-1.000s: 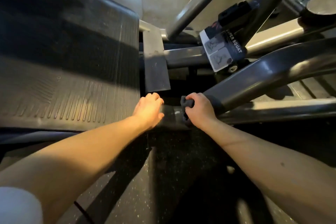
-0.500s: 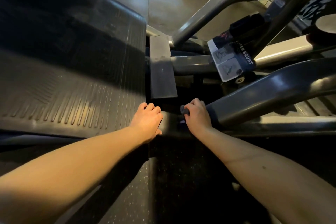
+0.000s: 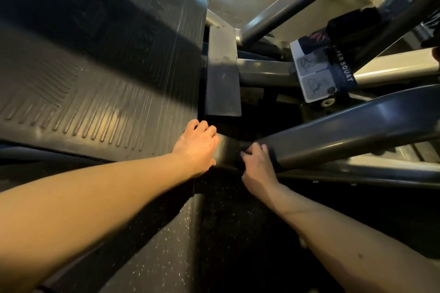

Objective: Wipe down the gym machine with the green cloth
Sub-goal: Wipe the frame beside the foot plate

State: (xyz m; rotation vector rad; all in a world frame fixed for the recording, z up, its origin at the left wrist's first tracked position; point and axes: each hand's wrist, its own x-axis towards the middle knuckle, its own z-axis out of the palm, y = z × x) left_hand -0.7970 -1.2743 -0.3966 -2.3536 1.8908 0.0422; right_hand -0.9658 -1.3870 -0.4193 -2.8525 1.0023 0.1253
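The gym machine is a dark metal squat frame with a thick sloping arm (image 3: 345, 131) running from centre to the right. At the low end of that arm, my right hand (image 3: 258, 166) grips a dark bunched cloth (image 3: 273, 157) and presses it against the frame; only small dark folds show round my fingers, and the dim light hides its colour. My left hand (image 3: 197, 145) rests on the frame joint just left of it, fingers curled over the edge of the ribbed footplate (image 3: 100, 93).
A grey steel plate (image 3: 222, 74) stands behind my hands. Silver tubes (image 3: 281, 12) cross the upper right beside a "SUPER SQUAT" label (image 3: 319, 71). Black speckled rubber flooring (image 3: 166, 245) lies below my arms.
The view has shifted nearer and a little to the right. My right hand has slid slightly down along the frame with the cloth. My left hand stays at the same joint.
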